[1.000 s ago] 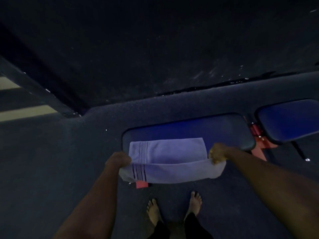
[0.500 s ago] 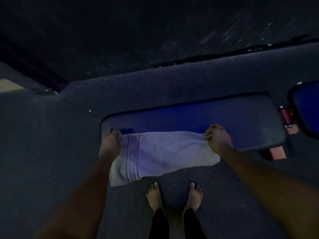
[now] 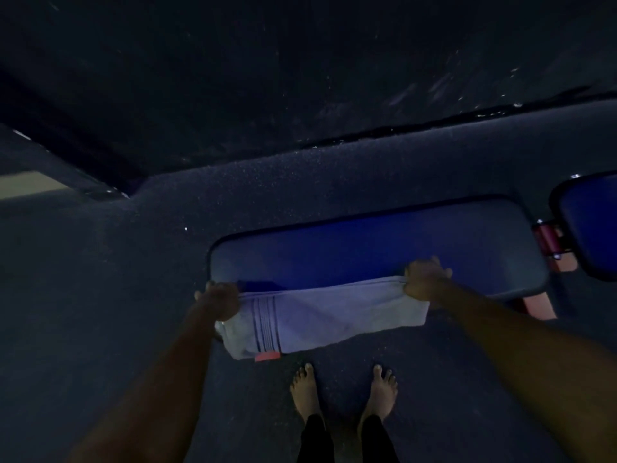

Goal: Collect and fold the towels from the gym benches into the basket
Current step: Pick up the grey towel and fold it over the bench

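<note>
Both hands, left hand (image 3: pixel 218 300) and right hand (image 3: pixel 424 279), pinch the pale striped towel (image 3: pixel 320 317) taut along the blue padded bench (image 3: pixel 367 252) edge, likely squaring a fold.

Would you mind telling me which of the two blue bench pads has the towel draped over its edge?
The long pad straight ahead: the striped towel hangs over its near edge, held by both hands. The other pad, at the far right, is bare.
</note>
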The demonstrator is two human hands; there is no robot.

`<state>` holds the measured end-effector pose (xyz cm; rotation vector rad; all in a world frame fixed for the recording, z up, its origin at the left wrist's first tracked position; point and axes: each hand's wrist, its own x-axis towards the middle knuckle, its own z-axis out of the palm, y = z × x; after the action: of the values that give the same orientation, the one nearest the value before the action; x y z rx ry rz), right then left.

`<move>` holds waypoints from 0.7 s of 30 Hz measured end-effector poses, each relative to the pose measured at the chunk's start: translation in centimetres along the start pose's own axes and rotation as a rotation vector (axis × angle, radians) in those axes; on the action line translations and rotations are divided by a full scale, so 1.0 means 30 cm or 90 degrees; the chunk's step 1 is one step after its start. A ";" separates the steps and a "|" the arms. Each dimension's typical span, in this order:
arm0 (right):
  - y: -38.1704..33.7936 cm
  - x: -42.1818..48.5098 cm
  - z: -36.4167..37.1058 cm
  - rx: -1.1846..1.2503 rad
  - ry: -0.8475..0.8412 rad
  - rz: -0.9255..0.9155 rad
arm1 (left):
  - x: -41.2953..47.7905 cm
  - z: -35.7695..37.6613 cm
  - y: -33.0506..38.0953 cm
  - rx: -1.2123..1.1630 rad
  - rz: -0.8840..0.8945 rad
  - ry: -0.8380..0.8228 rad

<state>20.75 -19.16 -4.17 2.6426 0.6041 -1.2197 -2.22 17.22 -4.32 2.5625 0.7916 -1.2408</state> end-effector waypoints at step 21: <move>0.081 -0.367 -0.377 0.013 0.285 -0.103 | -0.385 -0.328 -0.047 -0.051 0.078 0.308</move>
<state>23.19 -20.97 11.50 2.9486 0.8899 -0.6609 -2.24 17.77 10.90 2.8273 0.7288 -0.5417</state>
